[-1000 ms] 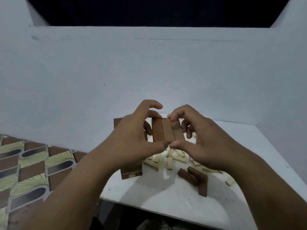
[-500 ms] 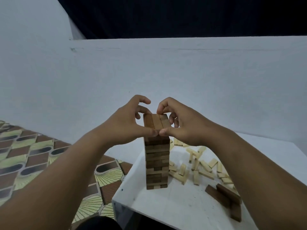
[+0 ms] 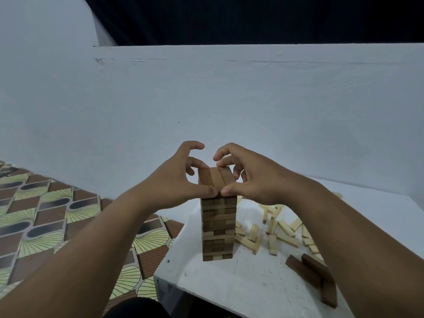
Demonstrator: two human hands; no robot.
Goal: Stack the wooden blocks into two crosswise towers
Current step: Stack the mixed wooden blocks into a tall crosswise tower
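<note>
On the far left, a floor [image 3: 46,216] with brown and green patterned tiles is showing beside the white tabletop [image 3: 229,283]. The left hand [image 3: 174,180] is reaching in from the left, and its thumb and curled fingers are pinching the top row of blocks [image 3: 214,179] from the left side. Those three dark brown blocks are lying side by side on top of the tower [image 3: 218,228], which is standing upright near the left edge of the tabletop (its rows are crossing each other, some dark and some lighter). The right hand [image 3: 257,180] is gripping the same top row from the right side, with its thumb at the front, touching the left thumb, and its fingers curling over the back. To the right of the tower, lots of pale blocks [image 3: 273,232] are lying scattered on the tabletop. Nearer and further right, a few dark blocks [image 3: 312,276] are lying together, partly hiding under the right arm. A white wall [image 3: 229,99] is standing behind it all
</note>
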